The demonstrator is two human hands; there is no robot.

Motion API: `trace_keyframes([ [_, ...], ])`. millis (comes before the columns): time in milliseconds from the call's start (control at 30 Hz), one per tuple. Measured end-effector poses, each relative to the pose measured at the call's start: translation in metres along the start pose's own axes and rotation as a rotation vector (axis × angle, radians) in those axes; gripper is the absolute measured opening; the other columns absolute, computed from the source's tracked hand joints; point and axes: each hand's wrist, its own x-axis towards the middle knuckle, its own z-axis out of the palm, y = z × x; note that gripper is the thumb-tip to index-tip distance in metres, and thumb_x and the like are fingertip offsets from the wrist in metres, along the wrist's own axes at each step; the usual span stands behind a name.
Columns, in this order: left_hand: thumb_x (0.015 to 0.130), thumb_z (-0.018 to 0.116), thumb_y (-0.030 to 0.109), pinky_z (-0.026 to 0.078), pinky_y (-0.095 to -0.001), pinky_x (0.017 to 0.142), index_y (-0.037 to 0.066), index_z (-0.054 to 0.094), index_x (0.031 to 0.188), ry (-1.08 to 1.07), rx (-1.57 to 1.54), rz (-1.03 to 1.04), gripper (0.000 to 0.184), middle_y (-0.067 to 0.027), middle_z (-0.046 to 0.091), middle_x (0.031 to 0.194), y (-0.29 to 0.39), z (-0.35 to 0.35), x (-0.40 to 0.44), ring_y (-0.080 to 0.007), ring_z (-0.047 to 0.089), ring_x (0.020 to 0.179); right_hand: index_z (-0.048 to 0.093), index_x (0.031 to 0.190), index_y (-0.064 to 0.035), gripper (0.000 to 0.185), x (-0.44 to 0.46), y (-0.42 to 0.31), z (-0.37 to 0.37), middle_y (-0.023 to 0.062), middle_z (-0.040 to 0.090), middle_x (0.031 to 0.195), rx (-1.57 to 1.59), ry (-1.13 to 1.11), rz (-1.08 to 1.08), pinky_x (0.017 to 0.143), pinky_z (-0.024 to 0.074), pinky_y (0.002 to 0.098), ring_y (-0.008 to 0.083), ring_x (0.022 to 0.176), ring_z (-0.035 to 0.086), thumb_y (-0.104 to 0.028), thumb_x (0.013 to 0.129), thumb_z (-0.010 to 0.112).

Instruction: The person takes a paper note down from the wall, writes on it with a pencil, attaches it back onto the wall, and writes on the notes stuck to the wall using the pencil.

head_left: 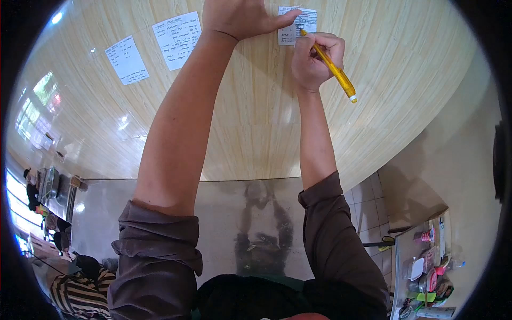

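My right hand (316,66) is closed around a yellow pen (341,79), its tip touching or very near a small sheet of handwritten paper (286,38). This sheet is on a pale wood-grain panel (256,101). Left of it, my left hand (237,18) lies against the panel with the thumb stretched out onto the sheet's upper part. The other fingers of that hand are cut off by the top of the view. Two more handwritten sheets are on the panel farther left, a larger paper (177,40) and a smaller paper (127,60).
Below the panel runs a shiny grey surface (112,218). A side table (402,250) at lower right holds several containers and small items. At lower left are a metal basin (51,183) and a person in a striped top (72,293).
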Motion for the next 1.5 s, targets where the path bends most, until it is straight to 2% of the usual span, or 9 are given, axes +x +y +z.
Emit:
trace_keyframes([
  [333,0.061,0.085,0.041,0.036,-0.0489,0.102,0.005,0.048,0.122,0.035,0.009,0.017,0.081,-0.019,0.049,0.134,-0.0004,0.0031,-0.0004,-0.0372,0.045,0.126,0.051,0.087,-0.0041,0.018,0.0023,-0.0044,0.0024,0.0036,0.058,0.079,0.019,0.051,0.034,0.055,0.0416,0.0176,0.0039,0.059,0.049,-0.008,0.09,0.068],
  [533,0.06,0.086,0.041,0.036,-0.0491,0.102,0.005,0.048,0.123,-0.004,-0.011,-0.01,0.082,-0.0193,0.048,0.135,0.0007,-0.0001,-0.0003,-0.0375,0.044,0.127,0.052,0.087,-0.0035,0.019,0.0024,-0.0013,0.0005,0.0044,0.059,0.081,0.016,0.053,-0.034,0.055,0.0424,0.0172,0.0048,0.059,0.051,-0.01,0.09,0.069],
  [633,0.059,0.086,0.04,0.035,-0.0492,0.103,0.005,0.047,0.124,0.027,-0.009,0.002,0.083,-0.0191,0.048,0.135,0.0006,0.0023,-0.0002,-0.0374,0.044,0.128,0.051,0.094,-0.0036,0.018,0.0026,-0.0018,-0.0003,0.0047,0.059,0.087,-0.033,-0.052,-0.083,0.058,0.0438,0.0175,0.0051,0.066,0.055,-0.01,0.093,0.067],
  [733,0.059,0.086,0.04,0.035,-0.0492,0.103,0.005,0.047,0.124,-0.023,-0.009,-0.022,0.084,-0.0189,0.048,0.135,0.0013,-0.0004,-0.0003,-0.0374,0.044,0.128,0.052,0.095,-0.0027,0.02,0.0015,-0.0066,-0.0016,0.0053,0.06,0.088,-0.092,-0.072,-0.016,0.059,0.0445,0.0174,0.0055,0.067,0.056,-0.014,0.093,0.069],
  [1333,0.06,0.085,0.04,0.036,-0.0489,0.103,0.005,0.048,0.123,-0.017,0.003,-0.013,0.081,-0.0194,0.048,0.134,0.0027,-0.001,0.0009,-0.0377,0.045,0.127,0.051,0.093,-0.0031,0.019,0.0017,-0.008,-0.0026,0.0047,0.06,0.086,-0.079,-0.062,0.011,0.059,0.0451,0.0177,0.005,0.066,0.055,-0.012,0.092,0.068],
  [1433,0.061,0.085,0.04,0.035,-0.0491,0.103,0.005,0.048,0.123,-0.011,-0.001,-0.008,0.081,-0.0193,0.048,0.135,0.0017,-0.0014,0.0002,-0.0378,0.044,0.127,0.053,0.089,-0.0032,0.017,0.0008,-0.0032,0.0013,0.0039,0.061,0.083,-0.022,0.052,-0.023,0.054,0.0431,0.0185,0.0036,0.057,0.05,-0.009,0.089,0.07],
  [1500,0.061,0.085,0.04,0.035,-0.0493,0.104,0.005,0.048,0.124,-0.015,-0.001,-0.017,0.081,-0.019,0.048,0.135,0.0022,-0.0017,-0.0002,-0.0378,0.044,0.128,0.053,0.089,-0.0034,0.017,0.0003,-0.003,0.0008,0.004,0.061,0.082,-0.024,0.051,-0.009,0.054,0.0429,0.0187,0.0036,0.057,0.049,-0.009,0.089,0.069],
])
